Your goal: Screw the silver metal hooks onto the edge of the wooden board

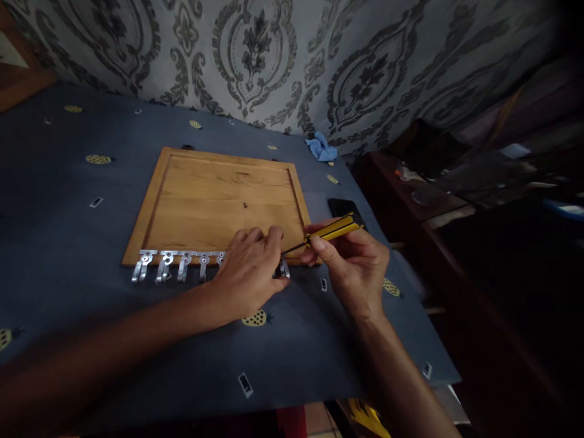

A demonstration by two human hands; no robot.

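A wooden board [219,194] with a raised frame lies flat on the cloth-covered table. Along its near edge runs a silver metal hook rail [176,253] with several hooks hanging over the side. My left hand [250,267] is closed over the rail's right part, fingers bent on the board's edge, thumb by the last hook; it hides part of the rail. In my right hand [353,264] is a screwdriver [335,229] with a yellow and black handle, its shaft pointing left toward the rail. Its tip is hidden behind my left fingers. A small dark screw [245,205] lies on the board.
Behind the board's right side a black phone [342,208] rests on the table. A crumpled blue cloth [322,148] sits at the back, near the patterned wall [255,61]. On the right stands a dark reddish wooden unit [410,194] with items on it. The tablecloth [137,359] reaches the front edge.
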